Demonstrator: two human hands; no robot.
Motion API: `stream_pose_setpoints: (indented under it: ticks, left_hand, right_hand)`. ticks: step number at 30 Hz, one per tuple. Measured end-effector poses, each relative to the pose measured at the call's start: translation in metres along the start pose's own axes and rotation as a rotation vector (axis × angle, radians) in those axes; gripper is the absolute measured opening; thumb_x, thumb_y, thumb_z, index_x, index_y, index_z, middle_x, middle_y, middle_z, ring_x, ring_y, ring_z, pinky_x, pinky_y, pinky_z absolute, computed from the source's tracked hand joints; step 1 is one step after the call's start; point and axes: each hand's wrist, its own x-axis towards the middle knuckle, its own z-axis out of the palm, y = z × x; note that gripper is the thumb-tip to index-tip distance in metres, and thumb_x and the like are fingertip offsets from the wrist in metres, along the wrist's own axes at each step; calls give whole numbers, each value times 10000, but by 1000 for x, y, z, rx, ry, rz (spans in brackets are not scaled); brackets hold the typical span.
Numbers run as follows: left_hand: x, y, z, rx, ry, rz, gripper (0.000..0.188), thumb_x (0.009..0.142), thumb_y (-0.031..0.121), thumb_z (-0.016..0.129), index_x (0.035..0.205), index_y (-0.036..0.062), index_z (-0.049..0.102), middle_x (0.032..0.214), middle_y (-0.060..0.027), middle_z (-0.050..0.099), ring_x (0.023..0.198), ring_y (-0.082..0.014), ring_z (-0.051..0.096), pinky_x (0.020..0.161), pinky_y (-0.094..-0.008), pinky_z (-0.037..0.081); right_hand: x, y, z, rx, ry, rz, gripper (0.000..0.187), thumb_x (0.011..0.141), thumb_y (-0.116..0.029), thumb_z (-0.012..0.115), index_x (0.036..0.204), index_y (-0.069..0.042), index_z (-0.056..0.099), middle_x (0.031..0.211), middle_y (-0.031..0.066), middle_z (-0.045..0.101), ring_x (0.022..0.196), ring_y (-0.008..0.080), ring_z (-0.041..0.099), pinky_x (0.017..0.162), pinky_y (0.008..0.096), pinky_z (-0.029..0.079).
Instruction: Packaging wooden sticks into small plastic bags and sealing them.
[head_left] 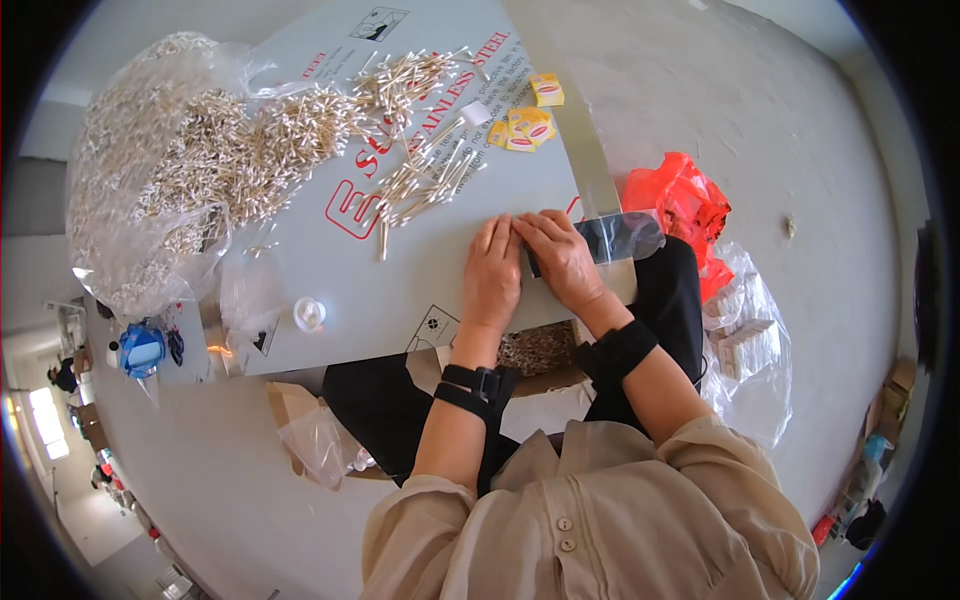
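My left hand (492, 277) and my right hand (562, 262) meet at the fingertips, low over the grey table. Their fingers are curled down and pressed together, hiding whatever is between them. Beneath and beside my right hand is a dark, flat piece with a shiny clear plastic bag (625, 238) reaching past the table's right edge. Ahead of my hands, loose cotton swabs (425, 190) lie in a small spread pile. A larger heap of cotton swabs (260, 140) spills from a big clear bag (110, 215) at the left.
Small yellow packets (522, 130) lie near the table's far right edge. A round white container (309, 314) stands at the near left. On the floor at the right are a red plastic bag (680, 200) and a clear bag with white boxes (745, 345). An open carton (540, 360) sits between my legs.
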Motion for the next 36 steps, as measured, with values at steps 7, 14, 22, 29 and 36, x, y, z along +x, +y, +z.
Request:
stream_pose_setpoints:
  ticks: [7,14,22,29,36]
  left_hand:
    - [-37,-23,-31,-136,225,-134,403,766,43,683,1150,-2,568,1216,-148,552,1139,-378,500,964,-476,424]
    - [-12,-95,-66,434,121,-749,143,806,94,654,903,37,566,1016,-128,582,1018,-335,524,835,-483,431]
    - [-57,-78,-71,332,18,-700,124,775,66,671,841,64,567,847,-112,576,845,-329,558,752,-455,450]
    - [-19,-22,-48,-15,14,-256,174,737,-31,648,858,76,584,834,-95,564,841,-318,543,753,-437,446]
    - [3,-86,-69,123,193,-389,351,700,-43,695,1014,104,640,1000,-87,558,989,-306,516,851,-414,443]
  right_hand:
    - [-25,-17,11,-2,27,-6,335,693,-24,630,1025,10,658,1097,117,629,1011,311,580,870,365,512]
    - [-23,-18,9,46,-28,-39,295,700,-16,637,994,-7,665,1099,109,614,1025,309,568,870,373,510]
    - [-25,-17,5,53,-40,-33,271,692,-12,657,963,-29,664,1099,102,599,1029,309,560,872,375,507]
    - [-25,-19,8,104,-43,-8,260,691,-7,662,947,-52,657,1126,117,580,1025,312,562,859,382,509]
    - [-22,-20,3,133,-46,6,215,738,-9,690,950,-35,666,1134,133,579,981,311,586,831,381,522]
